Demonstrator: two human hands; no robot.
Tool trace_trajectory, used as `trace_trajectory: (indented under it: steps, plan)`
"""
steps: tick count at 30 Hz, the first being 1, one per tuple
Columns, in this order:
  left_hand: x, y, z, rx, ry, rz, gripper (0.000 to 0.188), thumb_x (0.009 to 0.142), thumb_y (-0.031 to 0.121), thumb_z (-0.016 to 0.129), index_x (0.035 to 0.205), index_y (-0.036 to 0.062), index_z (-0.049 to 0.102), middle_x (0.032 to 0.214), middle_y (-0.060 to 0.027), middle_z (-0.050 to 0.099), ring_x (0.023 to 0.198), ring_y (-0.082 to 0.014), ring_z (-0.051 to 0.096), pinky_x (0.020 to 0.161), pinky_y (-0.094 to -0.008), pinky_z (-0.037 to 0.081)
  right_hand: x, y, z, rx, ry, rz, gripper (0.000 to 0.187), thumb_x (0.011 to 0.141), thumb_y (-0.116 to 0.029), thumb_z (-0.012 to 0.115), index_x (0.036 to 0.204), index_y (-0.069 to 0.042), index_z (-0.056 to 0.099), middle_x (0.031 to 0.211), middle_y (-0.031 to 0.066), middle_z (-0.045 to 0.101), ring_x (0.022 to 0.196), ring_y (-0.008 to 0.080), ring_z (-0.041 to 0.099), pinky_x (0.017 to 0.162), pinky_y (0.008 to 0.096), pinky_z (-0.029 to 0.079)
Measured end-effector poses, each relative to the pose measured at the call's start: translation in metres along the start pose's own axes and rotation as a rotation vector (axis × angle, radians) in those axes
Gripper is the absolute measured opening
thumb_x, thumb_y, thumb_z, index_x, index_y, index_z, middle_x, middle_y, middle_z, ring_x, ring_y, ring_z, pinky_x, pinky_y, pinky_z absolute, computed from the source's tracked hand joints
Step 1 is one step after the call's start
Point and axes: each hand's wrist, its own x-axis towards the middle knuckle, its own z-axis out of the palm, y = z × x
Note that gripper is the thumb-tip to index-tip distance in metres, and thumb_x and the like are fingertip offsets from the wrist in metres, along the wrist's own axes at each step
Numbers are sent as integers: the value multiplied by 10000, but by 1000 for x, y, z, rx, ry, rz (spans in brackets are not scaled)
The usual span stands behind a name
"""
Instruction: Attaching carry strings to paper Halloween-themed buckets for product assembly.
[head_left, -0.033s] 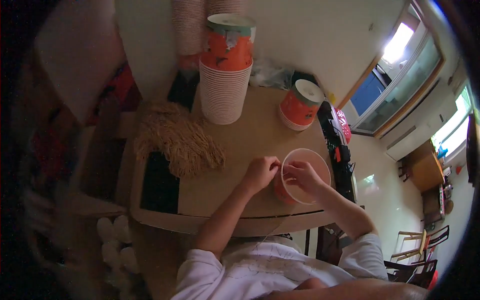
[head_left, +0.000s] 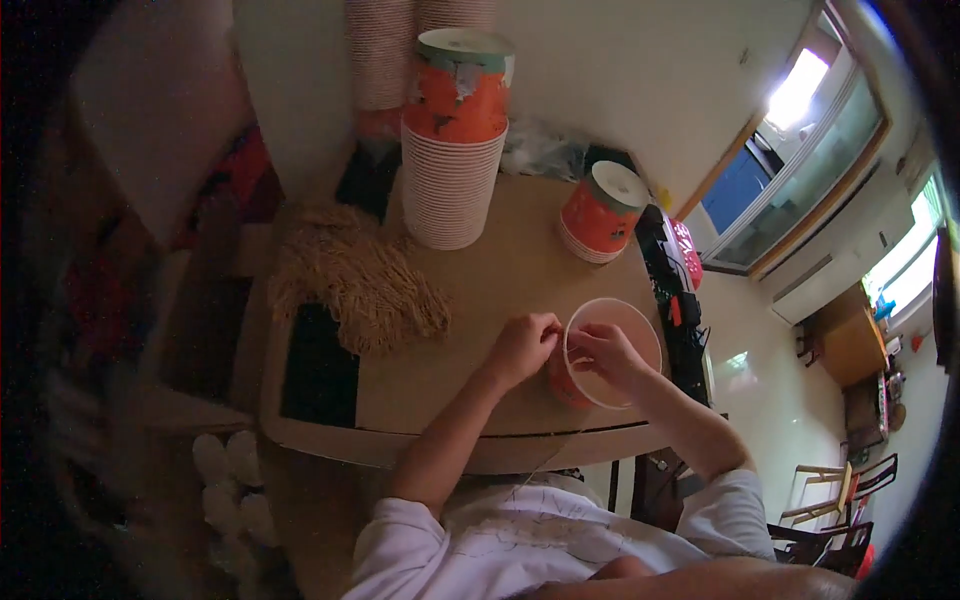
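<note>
An orange paper bucket [head_left: 653, 350] stands at the table's near right, its pale round mouth tipped up toward me. My left hand [head_left: 527, 347] is closed in a pinch at the outside of its left rim. Reaching over the opening, my right hand [head_left: 608, 352] has its fingers bent together at the inner side of that same rim. Whatever the fingertips pinch is too small to make out. A thin cord [head_left: 548, 460] runs from under the bucket's near side over the table edge toward my lap. A heap of tan strings [head_left: 375, 290] lies left of my hands.
A tall stack of nested paper buckets [head_left: 453, 190] rises at the back, with more stacks behind it. Right of it stands a short upturned stack [head_left: 604, 212]. Dark items [head_left: 683, 300] line the table's right edge. Clear plastic [head_left: 545, 150] lies by the wall.
</note>
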Motion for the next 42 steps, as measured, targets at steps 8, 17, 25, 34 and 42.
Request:
trace_trajectory:
  steps: [8,17,25,34,42]
  plan:
    - [0,-23,5,-456,-48,-271,101,820,86,530,864,3,565,751,-82,612,685,-172,596,625,-320,486,-52,-28,14,-294,-136,-386,136,825,-109,546,924,-20,571,814,37,576,706,141,561,607,257,463]
    - [-7,-37,3,-1059,-397,-722,159,861,139,479,978,50,540,787,-68,596,659,-124,557,538,-253,462,-55,-24,102,-1997,-360,-980,243,740,-74,545,970,6,545,987,103,580,840,242,601,708,331,499]
    - [4,-66,47,-726,138,-373,123,855,120,462,930,40,518,730,-52,564,631,-113,531,533,-238,437,26,-71,11,-1414,-182,-720,129,804,-187,559,886,-116,629,875,76,620,837,244,602,737,340,475]
    - [25,-25,35,-514,269,-233,110,828,103,524,897,19,506,740,-60,575,626,-133,553,558,-259,451,41,-52,-27,-1232,-70,-619,117,768,-135,608,819,-40,653,762,94,629,704,144,597,649,282,467]
    - [31,-36,49,-618,214,-277,140,834,143,538,885,16,511,718,-54,558,617,-116,539,560,-254,444,66,-38,-37,-827,-127,-218,94,738,-110,651,777,-25,653,700,34,624,667,78,556,624,242,451]
